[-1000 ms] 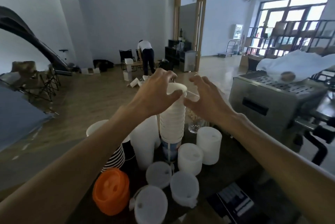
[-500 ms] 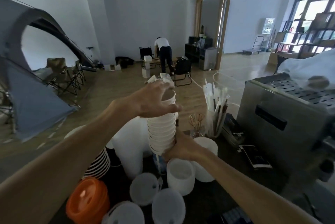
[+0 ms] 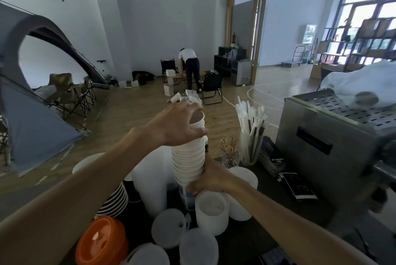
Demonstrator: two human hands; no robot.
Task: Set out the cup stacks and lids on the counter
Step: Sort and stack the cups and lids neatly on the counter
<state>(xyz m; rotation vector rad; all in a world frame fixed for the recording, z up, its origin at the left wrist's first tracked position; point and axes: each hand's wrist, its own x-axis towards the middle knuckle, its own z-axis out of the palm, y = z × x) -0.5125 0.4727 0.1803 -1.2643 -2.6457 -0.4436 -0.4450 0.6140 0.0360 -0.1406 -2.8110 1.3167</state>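
Note:
A tall stack of white paper cups (image 3: 189, 157) stands upright at the middle of the dark counter (image 3: 276, 204). My left hand (image 3: 177, 123) grips the stack's top rim from the left. My right hand (image 3: 211, 179) wraps around the stack's lower part from the right. Sleeves of white lids (image 3: 211, 211) stand in front of it, with a wrapped white cup stack (image 3: 151, 181) to its left. An orange lid stack (image 3: 102, 243) sits at the front left, and striped cups (image 3: 115, 200) lie behind it.
A glass of wrapped straws (image 3: 251, 134) and a small glass of stirrers (image 3: 230, 155) stand right of the stack. A steel espresso machine (image 3: 334, 142) fills the right side. Dark booklets (image 3: 297, 185) lie by it. A person bends over far across the room.
My right hand dropped from the stack's top to its lower part. My left hand stays on the top rim. The camera view swung right and then settled.

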